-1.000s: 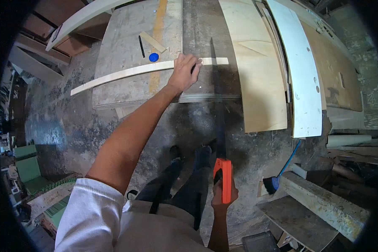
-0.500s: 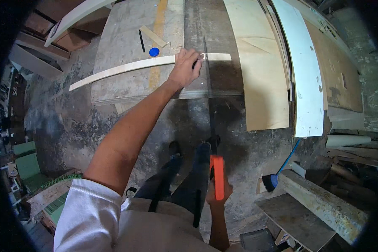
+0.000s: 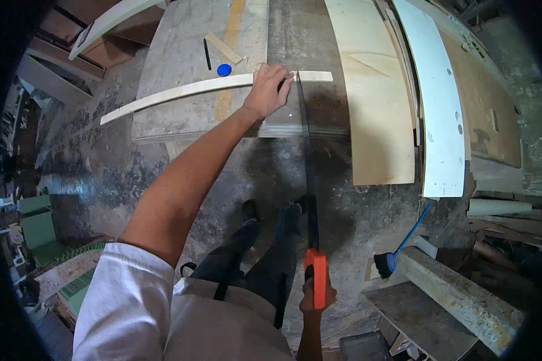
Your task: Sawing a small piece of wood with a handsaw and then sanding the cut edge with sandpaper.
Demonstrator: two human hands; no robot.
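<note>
A long, narrow strip of pale wood (image 3: 174, 97) lies across the table (image 3: 180, 63). My left hand (image 3: 270, 91) is closed over it near its right end, fingers curled on the far edge. My right hand (image 3: 315, 296), low in the view beside my leg, grips the orange-red handle of a handsaw (image 3: 310, 174). The saw's dark blade stretches away from me, and its tip rests at the strip just right of my left hand. Beyond the strip are a blue round lid-like disc (image 3: 224, 70), a thin black stick-shaped item (image 3: 207, 55) and a short wood piece (image 3: 224, 49).
Right of the table stand a plywood panel (image 3: 379, 126) and a white board (image 3: 442, 138). A blue-handled brush (image 3: 386, 263) and a rough, stained beam (image 3: 457, 298) are at lower right. Green items (image 3: 42, 231) sit at lower left.
My right hand has drawn the saw back toward me, so its tip, formerly beyond the strip, is now at the strip. My left hand stays on the wood.
</note>
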